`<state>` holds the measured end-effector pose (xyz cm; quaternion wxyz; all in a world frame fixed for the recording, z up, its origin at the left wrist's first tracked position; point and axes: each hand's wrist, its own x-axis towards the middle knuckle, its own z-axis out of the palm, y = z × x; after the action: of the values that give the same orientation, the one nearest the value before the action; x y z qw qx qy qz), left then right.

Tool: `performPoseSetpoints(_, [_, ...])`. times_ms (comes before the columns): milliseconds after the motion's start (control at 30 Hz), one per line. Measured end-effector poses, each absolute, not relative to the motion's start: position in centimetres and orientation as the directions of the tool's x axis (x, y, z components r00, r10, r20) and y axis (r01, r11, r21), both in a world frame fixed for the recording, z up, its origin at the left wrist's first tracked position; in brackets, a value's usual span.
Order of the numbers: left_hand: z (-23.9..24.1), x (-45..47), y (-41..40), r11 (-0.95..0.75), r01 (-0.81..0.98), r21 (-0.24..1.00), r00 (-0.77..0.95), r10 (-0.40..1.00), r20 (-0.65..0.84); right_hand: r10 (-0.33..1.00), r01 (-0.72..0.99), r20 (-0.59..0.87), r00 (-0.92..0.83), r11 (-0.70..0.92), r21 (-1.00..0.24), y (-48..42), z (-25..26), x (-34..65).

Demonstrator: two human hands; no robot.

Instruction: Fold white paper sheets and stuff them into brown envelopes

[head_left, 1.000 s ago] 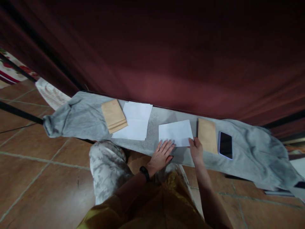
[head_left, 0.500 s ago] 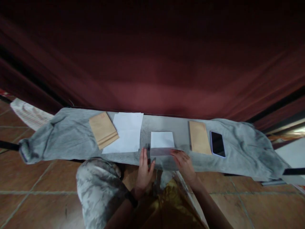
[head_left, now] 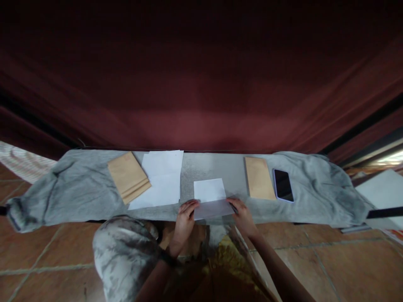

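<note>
A white sheet of paper (head_left: pixel 210 193) lies in the middle of a grey cloth (head_left: pixel 75 188), its near edge lifted and folded up. My left hand (head_left: pixel 185 218) pinches the sheet's near left corner. My right hand (head_left: pixel 242 214) pinches the near right corner. Both hands have their fingers closed on the paper's near edge. A black band sits on my left wrist.
A stack of brown envelopes (head_left: pixel 127 177) and white sheets (head_left: pixel 162 178) lie to the left. A single brown envelope (head_left: pixel 258 178) and a dark phone (head_left: pixel 282 185) lie to the right. A dark red curtain (head_left: pixel 201 84) hangs behind. My knee (head_left: pixel 126 251) is below, over tiled floor.
The flat sheet was squared toward me. My hands left its top and took hold of its near corners, and the near edge has come up into a fold. The camera swung left.
</note>
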<state>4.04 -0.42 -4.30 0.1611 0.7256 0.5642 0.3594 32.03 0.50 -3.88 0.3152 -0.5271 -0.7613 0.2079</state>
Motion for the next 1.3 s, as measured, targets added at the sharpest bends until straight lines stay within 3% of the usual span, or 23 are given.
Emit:
performPoseSetpoints(100, [-4.4,4.3,0.3,-0.251,0.726,0.64,0.05,0.948,0.315,0.956,0.697,0.254,-0.148,0.283,-0.658,2.2,-4.6,31.3])
performPoseSetpoints(367, [-3.7,6.0,1.9,-0.044,0.665,0.745,-0.202,0.95,0.236,0.955,0.827,0.294,-0.027,0.187,-0.531,4.4,-5.7,29.1])
performPoseSetpoints(567, [-3.4,7.1,2.1,-0.003,0.771,0.637,-0.22,0.937,0.27,0.946,0.879,0.324,0.013,0.144,-0.454,4.6,-5.7,28.3])
performPoseSetpoints(1000, [-3.1,7.7,2.0,-0.002,0.949,0.315,-0.125,0.915,0.384,0.949,0.935,0.316,0.003,0.109,-0.336,4.2,-5.2,27.7])
performPoseSetpoints(1167, [-3.6,9.7,1.1,-0.26,0.927,0.269,0.128,0.896,0.426,0.952,0.915,0.307,-0.019,0.141,-0.379,3.7,-4.1,26.4])
performPoseSetpoints(1300, [-5.2,11.8,0.2,-0.367,0.909,0.196,0.285,0.892,0.35,0.92,0.81,0.309,-0.24,0.365,-0.459,2.7,-3.2,24.0])
